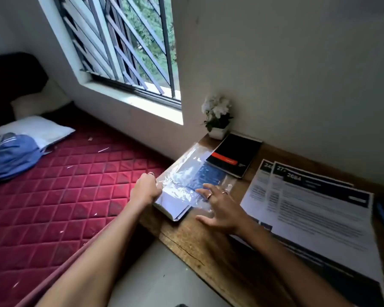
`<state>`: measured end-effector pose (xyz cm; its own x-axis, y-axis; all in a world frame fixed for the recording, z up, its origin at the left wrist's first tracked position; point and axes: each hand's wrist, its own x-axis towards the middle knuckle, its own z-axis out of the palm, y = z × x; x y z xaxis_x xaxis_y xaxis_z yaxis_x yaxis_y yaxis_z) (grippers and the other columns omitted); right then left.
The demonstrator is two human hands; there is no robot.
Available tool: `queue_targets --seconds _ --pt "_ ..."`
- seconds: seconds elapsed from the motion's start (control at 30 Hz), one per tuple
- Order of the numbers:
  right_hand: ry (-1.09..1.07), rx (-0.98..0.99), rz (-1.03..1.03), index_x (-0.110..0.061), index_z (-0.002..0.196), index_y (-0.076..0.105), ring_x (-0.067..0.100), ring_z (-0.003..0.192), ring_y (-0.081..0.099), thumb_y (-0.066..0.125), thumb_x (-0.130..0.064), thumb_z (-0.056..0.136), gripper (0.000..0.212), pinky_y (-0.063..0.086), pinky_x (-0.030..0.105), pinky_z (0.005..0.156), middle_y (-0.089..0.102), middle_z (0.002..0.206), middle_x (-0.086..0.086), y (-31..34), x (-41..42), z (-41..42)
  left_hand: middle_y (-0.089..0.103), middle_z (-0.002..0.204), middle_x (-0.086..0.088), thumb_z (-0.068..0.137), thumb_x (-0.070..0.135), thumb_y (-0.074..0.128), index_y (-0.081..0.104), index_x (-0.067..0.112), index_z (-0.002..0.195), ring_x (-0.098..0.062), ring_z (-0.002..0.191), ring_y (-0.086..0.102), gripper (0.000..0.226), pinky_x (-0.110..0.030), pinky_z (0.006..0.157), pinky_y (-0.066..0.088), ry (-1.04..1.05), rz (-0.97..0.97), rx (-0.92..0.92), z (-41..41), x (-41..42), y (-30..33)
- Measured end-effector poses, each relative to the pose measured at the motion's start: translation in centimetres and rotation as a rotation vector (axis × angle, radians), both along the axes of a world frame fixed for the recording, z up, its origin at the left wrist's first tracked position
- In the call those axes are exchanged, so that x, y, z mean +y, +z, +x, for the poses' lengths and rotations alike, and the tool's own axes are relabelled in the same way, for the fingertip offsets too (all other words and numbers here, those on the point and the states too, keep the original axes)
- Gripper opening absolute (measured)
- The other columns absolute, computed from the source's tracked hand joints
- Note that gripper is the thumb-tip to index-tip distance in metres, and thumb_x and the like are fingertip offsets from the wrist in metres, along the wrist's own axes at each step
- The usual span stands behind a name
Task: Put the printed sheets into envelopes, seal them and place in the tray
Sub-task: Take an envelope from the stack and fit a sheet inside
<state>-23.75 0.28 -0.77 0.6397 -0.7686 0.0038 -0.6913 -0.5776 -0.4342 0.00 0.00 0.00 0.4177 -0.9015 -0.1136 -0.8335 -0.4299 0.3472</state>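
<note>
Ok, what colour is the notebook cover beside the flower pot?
Black with an orange-red band, seen in the head view: notebook, by the flower pot.

Wooden desk (211,258) — sheets (315,218), notebook (235,156), perhaps envelopes (182,185)

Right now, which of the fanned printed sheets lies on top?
The nearest sheet, headed 2684. Its whole page shows, and its edge covers the two sheets behind, which show only strips at their left and top.

Both forearms are bare, with no sleeves in view. The right hand (223,209) wears two rings; the left hand (145,189) wears one ring.
</note>
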Motion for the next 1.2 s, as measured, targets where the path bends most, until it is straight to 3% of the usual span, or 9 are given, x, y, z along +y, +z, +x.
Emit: queue_targets --seconds 0.1,0.3,0.47,0.57,0.7,0.87,1.0,1.1,1.2 --pt "0.027 0.106 -0.055 -0.025 0.146 0.023 0.02 0.141 0.02 0.054 -0.044 0.086 0.07 0.013 0.034 0.116 0.02 0.153 -0.001 -0.3 0.7 0.8 0.057 0.116 -0.021 0.092 0.034 0.046 0.055 0.001 0.107 -0.04 0.11 0.053 0.037 -0.044 0.089 0.044 0.103 0.004 0.027 0.3 0.5 -1.0" --pt "-0.067 0.015 -0.035 -0.018 0.142 0.036 0.02 0.128 0.044 0.045 -0.018 0.091 0.052 0.037 0.035 0.104 0.043 0.144 0.0 -0.8 0.8 1.3 0.062 0.111 -0.026 0.088 0.03 0.052 0.056 -0.009 0.105 -0.04 0.106 0.056 0.042 -0.038 0.087 0.043 0.187 -0.004 0.235 0.5 0.4 -1.7" --pt "-0.145 -0.079 -0.059 -0.019 0.133 0.045 0.024 0.099 0.064 0.041 -0.024 0.094 0.039 0.051 0.037 0.081 0.065 0.116 0.005 -0.7 0.2 1.4 0.05 0.064 -0.013 0.08 0.028 0.067 0.059 -0.01 0.1 -0.027 0.061 0.053 0.044 -0.028 0.059 0.038 0.269 0.033 0.596 0.9 -0.2 -1.3" --pt "-0.138 -0.079 -0.061 -0.021 0.13 0.047 0.021 0.087 0.065 0.04 -0.028 0.096 0.035 0.049 0.031 0.071 0.069 0.101 0.005 -0.5 -0.3 1.2 0.054 0.079 -0.005 0.08 0.03 0.071 0.056 -0.001 0.108 -0.014 0.065 0.048 0.045 -0.026 0.055 0.04 0.359 0.015 0.853 1.4 -0.1 -1.0" --pt "-0.14 -0.079 -0.042 -0.021 0.13 0.046 0.021 0.084 0.065 0.041 -0.027 0.096 0.035 0.048 0.03 0.07 0.069 0.096 0.006 -0.2 -0.6 1.0 0.046 0.065 -0.002 0.082 0.039 0.07 0.056 0.002 0.095 -0.014 0.054 0.042 0.041 -0.023 0.05 0.039 0.385 0.018 0.915 0.7 0.6 -0.9" --pt "-0.111 -0.067 -0.032 -0.021 0.132 0.044 0.023 0.089 0.065 0.042 -0.03 0.095 0.038 0.049 0.031 0.075 0.068 0.098 0.006 0.0 -0.9 1.0 0.065 0.084 -0.005 0.083 0.026 0.071 0.067 0.001 0.106 -0.016 0.069 0.058 0.034 -0.022 0.058 0.041 0.216 0.002 0.933 -0.1 1.3 -0.7" --pt "-0.1 -0.048 -0.021 -0.023 0.131 0.043 0.025 0.094 0.064 0.047 -0.035 0.092 0.041 0.049 0.034 0.08 0.067 0.1 0.006 0.2 -0.8 1.0 0.062 0.089 -0.011 0.085 0.001 0.063 0.05 0.003 0.127 -0.017 0.064 0.051 0.044 -0.013 0.036 0.027 0.216 -0.032 0.936 -1.5 1.7 -0.7" --pt "-0.096 -0.022 -0.045 -0.022 0.13 0.043 0.026 0.094 0.063 0.049 -0.038 0.09 0.044 0.049 0.035 0.079 0.066 0.102 0.007 0.2 -0.5 1.1 0.053 0.109 -0.011 0.086 -0.007 0.059 0.035 0.0 0.139 -0.017 0.074 0.057 0.058 -0.012 0.036 0.041 0.231 -0.108 0.962 -1.9 2.2 -0.8" --pt "-0.086 0.005 -0.055 -0.016 0.126 0.047 0.025 0.097 0.062 0.049 -0.039 0.09 0.042 0.048 0.033 0.078 0.064 0.108 0.006 0.2 -0.4 1.4 0.054 0.126 -0.012 0.085 -0.01 0.058 0.047 0.005 0.131 -0.014 0.073 0.059 0.05 -0.018 0.051 0.053 0.223 -0.146 1.015 -1.1 3.4 -0.8"
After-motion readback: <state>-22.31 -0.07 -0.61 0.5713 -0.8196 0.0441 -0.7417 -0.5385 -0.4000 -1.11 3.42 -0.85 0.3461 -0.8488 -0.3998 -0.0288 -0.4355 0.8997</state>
